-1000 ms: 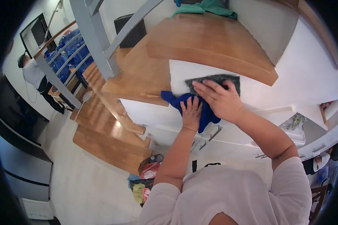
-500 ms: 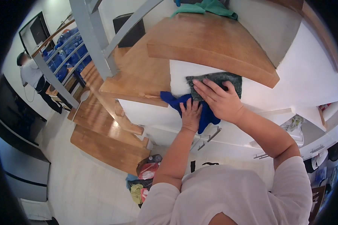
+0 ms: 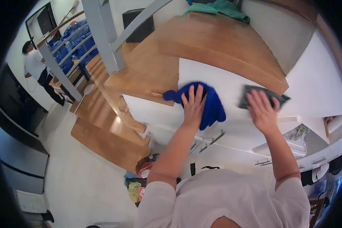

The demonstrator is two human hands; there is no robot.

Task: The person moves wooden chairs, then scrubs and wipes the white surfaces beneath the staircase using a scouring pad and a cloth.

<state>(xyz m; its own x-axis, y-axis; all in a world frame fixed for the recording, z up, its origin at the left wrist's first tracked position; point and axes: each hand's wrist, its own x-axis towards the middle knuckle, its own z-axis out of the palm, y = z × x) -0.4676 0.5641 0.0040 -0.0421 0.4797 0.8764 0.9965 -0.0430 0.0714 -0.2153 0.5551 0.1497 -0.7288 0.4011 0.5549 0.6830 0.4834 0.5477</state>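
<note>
My left hand (image 3: 194,104) presses a blue cloth (image 3: 213,110) against the white riser (image 3: 228,78) under a wooden stair tread (image 3: 224,41). Its fingers point upward, a little apart, and the cloth's lower end hangs loose. Farther right, my right hand (image 3: 263,110) holds a dark green cloth (image 3: 245,99) under its palm and fingers, just below the right end of the tread. That hand is slightly blurred, and the cloth's edges stick out on both sides of it.
Lower wooden steps (image 3: 106,140) go down at left beside a grey railing post (image 3: 102,36). A teal cloth (image 3: 218,9) lies on the upper tread. White drawers (image 3: 235,136) stand below my hands; bags (image 3: 135,190) sit on the floor. Another person (image 3: 36,66) stands far left.
My right hand has slid to the right with the dark green cloth, away from my left hand. The blue cloth has moved up under my left hand and shows more.
</note>
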